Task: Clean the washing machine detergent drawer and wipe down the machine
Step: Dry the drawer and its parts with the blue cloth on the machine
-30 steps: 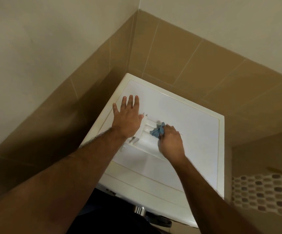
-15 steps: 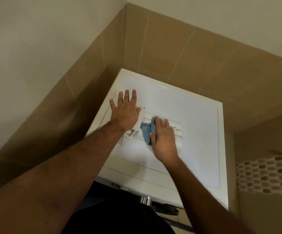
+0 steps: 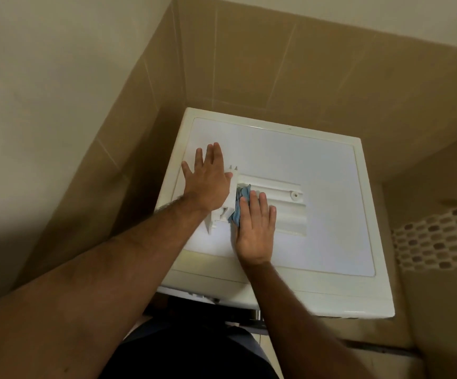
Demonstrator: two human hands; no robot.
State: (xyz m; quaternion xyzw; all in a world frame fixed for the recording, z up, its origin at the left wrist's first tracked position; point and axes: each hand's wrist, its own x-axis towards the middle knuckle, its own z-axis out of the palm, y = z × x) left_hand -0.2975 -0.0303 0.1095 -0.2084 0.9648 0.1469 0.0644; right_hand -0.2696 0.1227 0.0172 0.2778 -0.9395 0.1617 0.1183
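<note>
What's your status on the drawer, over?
Left hand flat, steadying detergent drawer on the washing machine top. Right hand flat, pressing blue cloth onto drawer. Nothing in the way.

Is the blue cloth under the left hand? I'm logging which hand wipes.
No: the blue cloth lies under the flat right hand, while the left hand presses the drawer.

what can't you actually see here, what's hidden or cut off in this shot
Head view, the only one:
- Most of the crumpled blue cloth lies under the flat right hand.
- The left end of the white plastic detergent drawer is covered by the left hand and the cloth; whether it is clean is too washed out to tell.
- The front of the white washing machine is hidden below its own top and by the person's body.
</note>
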